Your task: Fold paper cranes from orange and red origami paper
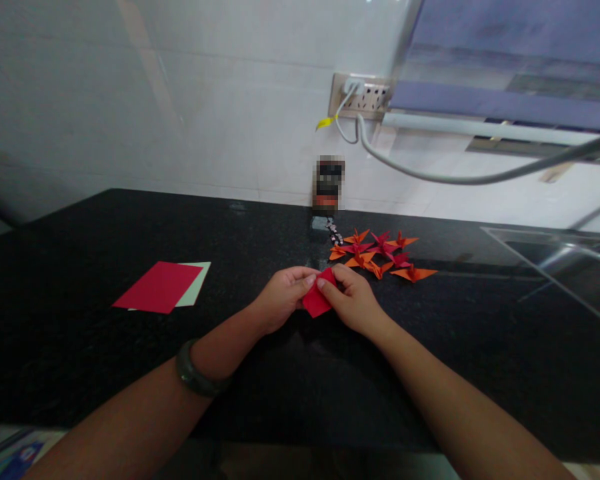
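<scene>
A small folded piece of red paper is pinched between both my hands just above the black countertop. My left hand grips its left side with thumb and fingers closed. My right hand holds the right side, thumb pressed on top. Just behind my hands lies a cluster of finished folded paper cranes in orange and dark red. A dark band sits on my left wrist.
A red paper sheet lies on a pale sheet at the left of the counter. A wall socket with a plug and grey cable hangs above. A clear panel stands at the right.
</scene>
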The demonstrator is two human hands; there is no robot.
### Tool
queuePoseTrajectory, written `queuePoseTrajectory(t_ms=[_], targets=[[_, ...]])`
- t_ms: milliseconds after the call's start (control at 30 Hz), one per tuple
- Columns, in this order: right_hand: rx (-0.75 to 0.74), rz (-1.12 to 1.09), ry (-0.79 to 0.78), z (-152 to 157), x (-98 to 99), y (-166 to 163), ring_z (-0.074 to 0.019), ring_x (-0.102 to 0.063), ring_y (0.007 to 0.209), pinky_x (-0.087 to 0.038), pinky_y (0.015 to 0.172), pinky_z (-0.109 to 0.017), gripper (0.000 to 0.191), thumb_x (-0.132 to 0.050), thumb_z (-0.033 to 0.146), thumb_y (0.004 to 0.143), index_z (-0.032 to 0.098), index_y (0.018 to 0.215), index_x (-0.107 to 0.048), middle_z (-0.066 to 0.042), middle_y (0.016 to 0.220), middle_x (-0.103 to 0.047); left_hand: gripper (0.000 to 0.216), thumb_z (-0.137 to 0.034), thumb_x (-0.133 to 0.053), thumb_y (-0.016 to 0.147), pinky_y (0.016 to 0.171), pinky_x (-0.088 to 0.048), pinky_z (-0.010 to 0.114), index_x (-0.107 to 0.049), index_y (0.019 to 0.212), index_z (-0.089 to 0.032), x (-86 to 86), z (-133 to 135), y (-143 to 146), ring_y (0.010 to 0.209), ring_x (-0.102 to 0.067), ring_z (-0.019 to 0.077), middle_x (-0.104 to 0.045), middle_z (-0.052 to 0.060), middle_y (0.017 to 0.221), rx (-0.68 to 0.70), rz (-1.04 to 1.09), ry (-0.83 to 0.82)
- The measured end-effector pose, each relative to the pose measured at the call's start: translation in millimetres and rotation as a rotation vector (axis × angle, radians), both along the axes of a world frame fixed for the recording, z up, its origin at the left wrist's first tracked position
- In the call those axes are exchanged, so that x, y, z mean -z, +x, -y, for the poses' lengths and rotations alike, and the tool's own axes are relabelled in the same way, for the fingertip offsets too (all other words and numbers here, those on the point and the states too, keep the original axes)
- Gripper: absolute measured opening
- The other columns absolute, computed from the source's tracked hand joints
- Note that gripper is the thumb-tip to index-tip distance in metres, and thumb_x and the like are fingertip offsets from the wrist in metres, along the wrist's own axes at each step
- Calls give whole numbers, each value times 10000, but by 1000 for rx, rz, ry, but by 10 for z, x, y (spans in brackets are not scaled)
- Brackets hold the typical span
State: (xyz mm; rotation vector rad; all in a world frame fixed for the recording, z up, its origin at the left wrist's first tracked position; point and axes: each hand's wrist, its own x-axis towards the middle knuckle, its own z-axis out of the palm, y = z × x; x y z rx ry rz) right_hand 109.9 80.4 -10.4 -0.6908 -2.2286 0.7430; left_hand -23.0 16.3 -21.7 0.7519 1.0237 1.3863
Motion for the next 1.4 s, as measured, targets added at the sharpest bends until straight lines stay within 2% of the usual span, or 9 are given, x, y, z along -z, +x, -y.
queuePoseTrajectory(t_ms=[300,733,1400], targets=[[2,11,7,0,8,-1,-104,-387,549,-308,530,-234,260,-484,249,784,184,554,-382,27,572,-393,282,-326,-683,658,587,-430,242,-616,856,-137,47,-24,-13,571,-556,102,-611,6,662,16,-13,20],[0,24,29,10,1,-1,-104,-384,557,-304,530,-233,280,-487,244,787,187,549,-351,30,576,-383,166,-259,-625,702,552,-416,214,-605,818,-142,12,-18,19,545,-543,92,-594,-6,619,-22,-12,6],[-21,31,23,-4,19,6,-106,-390,560,-312,534,-233,272,-482,252,793,186,554,-368,27,578,-390,243,-338,-643,689,533,-403,203,-596,811,-133,27,-25,9,537,-522,81,-588,-3,645,-5,-78,22]])
